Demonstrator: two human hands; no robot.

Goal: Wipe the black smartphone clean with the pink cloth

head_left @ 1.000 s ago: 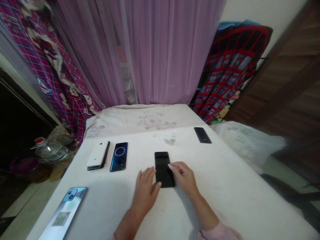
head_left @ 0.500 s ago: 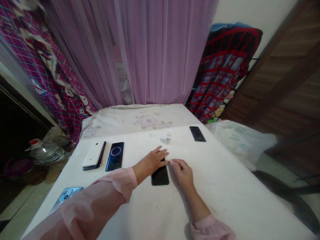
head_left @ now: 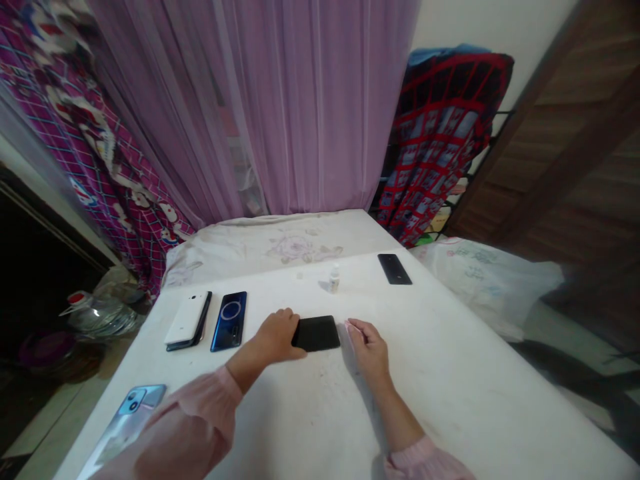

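Observation:
A black phone (head_left: pixel 319 333) lies sideways near the middle of the white table, dark face up. My left hand (head_left: pixel 280 335) grips its left end, thumb along the near edge and fingers at the far side. To the right of the phone, my right hand (head_left: pixel 367 343) is closed around a small pinkish-white piece (head_left: pixel 354 330), perhaps a cloth, and does not touch the phone. Behind the phone stands a small clear-white bottle (head_left: pixel 334 279). A small pale cap-like item (head_left: pixel 299 275) lies left of the bottle.
Left on the table (head_left: pixel 430 387) are a white phone (head_left: pixel 186 320) stacked on dark ones, a blue phone (head_left: pixel 230 320) and a light-blue phone (head_left: pixel 131 413) partly under my left sleeve. Another black phone (head_left: pixel 395 269) lies at the back right.
The black phone has turned from lengthwise to sideways. My left hand has moved left, from lying over its far end to gripping its left end. My right hand has barely moved.

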